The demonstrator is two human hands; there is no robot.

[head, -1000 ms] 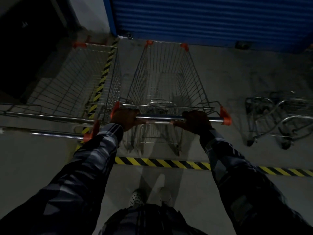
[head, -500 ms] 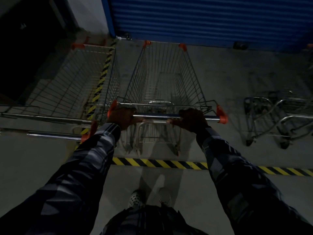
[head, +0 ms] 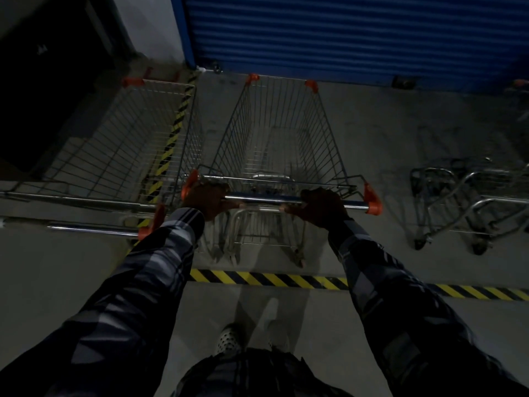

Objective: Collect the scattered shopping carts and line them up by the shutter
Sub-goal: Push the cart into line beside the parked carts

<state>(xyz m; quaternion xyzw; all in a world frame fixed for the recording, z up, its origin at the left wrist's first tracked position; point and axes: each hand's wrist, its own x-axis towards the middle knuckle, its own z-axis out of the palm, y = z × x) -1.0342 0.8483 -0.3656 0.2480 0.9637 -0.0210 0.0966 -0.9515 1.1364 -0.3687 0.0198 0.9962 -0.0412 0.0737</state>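
A wire shopping cart with orange corner caps stands straight ahead, its nose close to the blue roller shutter. My left hand grips the left end of its chrome handle bar. My right hand grips the bar right of centre. A second wire cart is parked alongside on the left, also nose toward the shutter. Small low cart frames stand at the right.
Yellow-black hazard tape crosses the concrete floor under the handle, and another strip runs toward the shutter's left edge. A dark doorway opens at the far left. Bare concrete lies between the centre cart and the low frames.
The cart has rolled slightly forward toward the shutter with both hands on the handle. Both grips are unchanged.
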